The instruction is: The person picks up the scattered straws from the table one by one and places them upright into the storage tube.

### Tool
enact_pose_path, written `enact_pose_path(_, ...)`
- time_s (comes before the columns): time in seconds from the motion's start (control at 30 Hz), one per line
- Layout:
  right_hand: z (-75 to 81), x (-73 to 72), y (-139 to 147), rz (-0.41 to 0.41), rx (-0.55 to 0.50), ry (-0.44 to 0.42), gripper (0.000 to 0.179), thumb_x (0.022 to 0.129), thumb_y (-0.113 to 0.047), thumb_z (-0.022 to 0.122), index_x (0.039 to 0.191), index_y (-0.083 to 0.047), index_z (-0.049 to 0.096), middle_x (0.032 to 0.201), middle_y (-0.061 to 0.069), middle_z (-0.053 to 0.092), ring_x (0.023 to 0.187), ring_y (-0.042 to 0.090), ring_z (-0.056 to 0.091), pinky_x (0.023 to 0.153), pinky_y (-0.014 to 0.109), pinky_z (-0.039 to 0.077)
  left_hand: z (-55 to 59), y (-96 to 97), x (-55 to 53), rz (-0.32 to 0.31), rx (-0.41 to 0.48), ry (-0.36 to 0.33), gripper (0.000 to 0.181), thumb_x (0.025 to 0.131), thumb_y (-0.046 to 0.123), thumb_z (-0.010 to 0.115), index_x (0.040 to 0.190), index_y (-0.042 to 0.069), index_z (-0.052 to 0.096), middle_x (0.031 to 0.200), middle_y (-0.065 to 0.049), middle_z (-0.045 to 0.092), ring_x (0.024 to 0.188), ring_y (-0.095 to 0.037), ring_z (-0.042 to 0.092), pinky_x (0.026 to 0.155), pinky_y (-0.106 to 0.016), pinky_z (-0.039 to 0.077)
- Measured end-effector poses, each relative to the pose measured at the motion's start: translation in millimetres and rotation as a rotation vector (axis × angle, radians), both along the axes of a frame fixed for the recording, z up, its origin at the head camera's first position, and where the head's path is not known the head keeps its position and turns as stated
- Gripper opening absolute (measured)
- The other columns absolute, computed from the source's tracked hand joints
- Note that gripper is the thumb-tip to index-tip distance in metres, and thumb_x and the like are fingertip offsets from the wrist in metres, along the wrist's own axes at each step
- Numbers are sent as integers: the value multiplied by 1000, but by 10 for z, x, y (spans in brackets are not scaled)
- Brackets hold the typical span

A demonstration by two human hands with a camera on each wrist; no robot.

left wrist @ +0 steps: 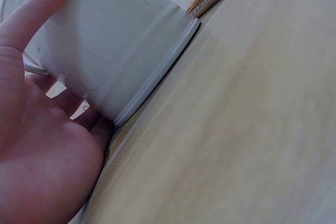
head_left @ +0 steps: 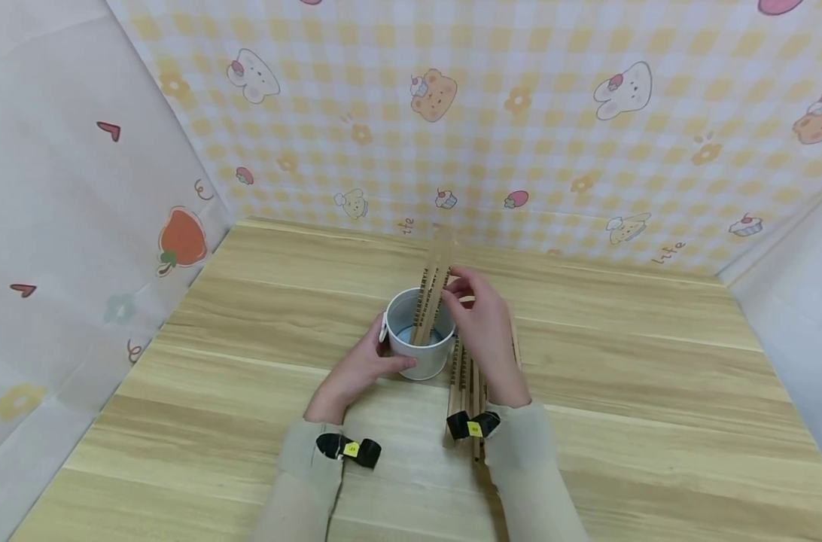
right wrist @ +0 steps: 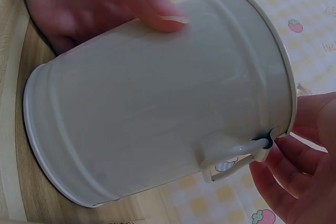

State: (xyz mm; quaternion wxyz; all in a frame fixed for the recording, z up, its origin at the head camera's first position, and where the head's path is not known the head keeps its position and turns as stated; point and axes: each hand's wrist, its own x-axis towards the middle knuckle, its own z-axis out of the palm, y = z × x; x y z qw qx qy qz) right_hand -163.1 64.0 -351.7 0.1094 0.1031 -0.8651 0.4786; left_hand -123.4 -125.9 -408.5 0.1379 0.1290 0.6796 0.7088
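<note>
Carefully, my left hand (head_left: 358, 367) gripped the bucket (head_left: 429, 364) while my right hand (head_left: 484, 324) pinched sticks (head_left: 421, 312) slanting inside it; a steady bucket seemed best for settling them.

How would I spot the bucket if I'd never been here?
On the wooden table, below the checked backdrop, find the person's left hand. It grips the side of the bucket. The bucket is white, round and open-topped, unlike the long brown printed sticks lying beside it.
</note>
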Motion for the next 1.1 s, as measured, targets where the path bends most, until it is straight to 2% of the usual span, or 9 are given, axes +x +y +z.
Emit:
enact_pose_path(0.2, -3, 17, 16, 4, 60, 5, 26, 86, -18, 60, 111, -9, 60, 97, 1, 62, 86, 14, 57, 72, 29, 50, 7, -1, 3, -5, 8, 2, 86, 73, 4, 71, 141, 14, 18, 140, -13, 26, 128, -31, 23, 104, -41, 19)
enact_pose_path(0.5, 38, 1, 109, -29, -18, -36, 30, 89, -22, 55, 115, -8, 58, 94, 0, 62, 88, 14, 57, 74, 30, 49, -13, -4, -2, 2, 13, -2, 85, 73, 5, 71, 140, 15, 20, 140, -12, 27, 128, -31, 24, 104, -41, 19)
enact_pose_path(0.8, 37, -48, 434, -113, -46, -66, 33, 89, -27, 54, 118, -12, 56, 99, 2, 62, 93, 16, 55, 79, 33, 46, -12, -10, -5, -4, 21, 1, 87, 72, 3, 71, 141, 14, 19, 140, -12, 26, 128, -32, 23, 104, -41, 19)
enact_pose_path(1.1, 20, -47, 732, -115, 56, -176, 41, 90, -34, 50, 124, -10, 50, 111, 7, 57, 101, 24, 51, 80, 41, 43, -7, -15, 1, -1, -1, -11, 86, 72, 4, 72, 140, 17, 20, 139, -9, 27, 128, -31, 24, 104, -40, 20)
